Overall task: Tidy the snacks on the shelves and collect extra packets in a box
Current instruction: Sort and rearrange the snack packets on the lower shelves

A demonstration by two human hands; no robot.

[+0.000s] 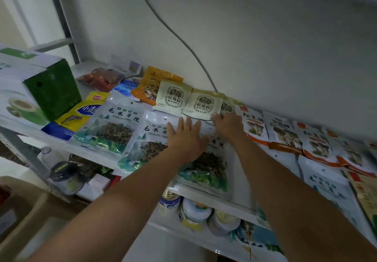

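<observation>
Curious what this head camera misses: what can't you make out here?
Head view:
- Third cream packet: mostly hidden by the right hand; grip unclear.
- Green-printed packet: label partly covered by the left hand.
- Packets at the right edge: blurred, cut off.
- Lower-shelf tubs: labels too small, dim.

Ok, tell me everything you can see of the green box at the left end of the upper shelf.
The green box looks like cardboard: a dark green end face with a round hole, white top flaps with a green patch, a white side printed with a green cup-like picture. It stands on the upper shelf, at its left end. A yellow-and-blue packet lies against its base. The left hand and right hand are clear of it.
</observation>
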